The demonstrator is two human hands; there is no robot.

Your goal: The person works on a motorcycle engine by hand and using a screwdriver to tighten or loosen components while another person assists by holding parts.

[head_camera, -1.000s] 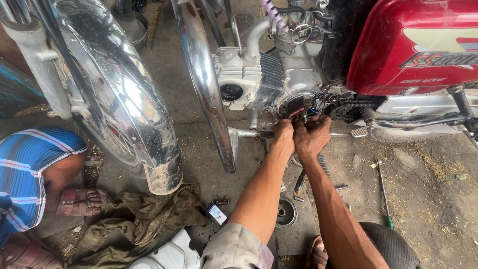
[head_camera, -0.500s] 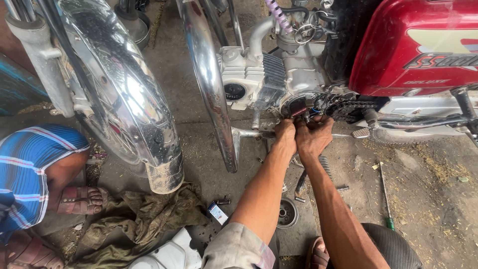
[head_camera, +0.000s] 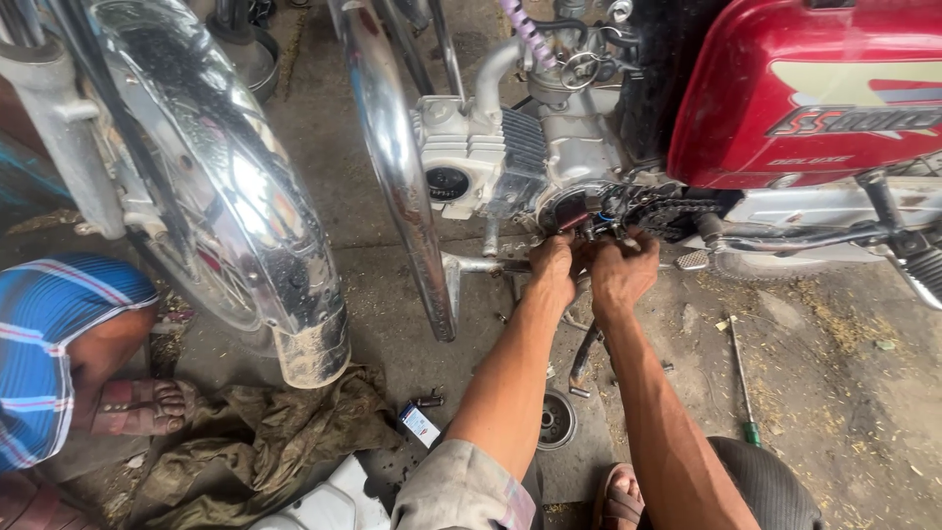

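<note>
Both hands are up at the open side of the motorcycle engine [head_camera: 549, 167], right where the cover is off. The left hand [head_camera: 552, 270] is curled, fingers bent in against the exposed round part [head_camera: 567, 208] at the lower edge of the engine; whether it grips anything small there, I cannot tell, since the fingertips are hidden behind the knuckles. The right hand [head_camera: 620, 272] sits just beside it, touching or nearly so, fingers likewise folded and pressing up into the same spot next to the drive chain [head_camera: 677, 214]. What it has hold of, if anything, is too hidden to call.

Above them looms the red fuel tank [head_camera: 805, 93], and a chrome fender [head_camera: 392, 167] runs down just left of the engine. On the concrete floor [head_camera: 844, 393] below the forearms lies a round metal part [head_camera: 556, 420] (dark in the middle), and off to the right a green-handled screwdriver [head_camera: 742, 378] lies well apart from the hands. A crumpled olive rag [head_camera: 265, 442] rests lower left, near another person's sandalled foot [head_camera: 142, 404] and blue striped sleeve [head_camera: 44, 344].
</note>
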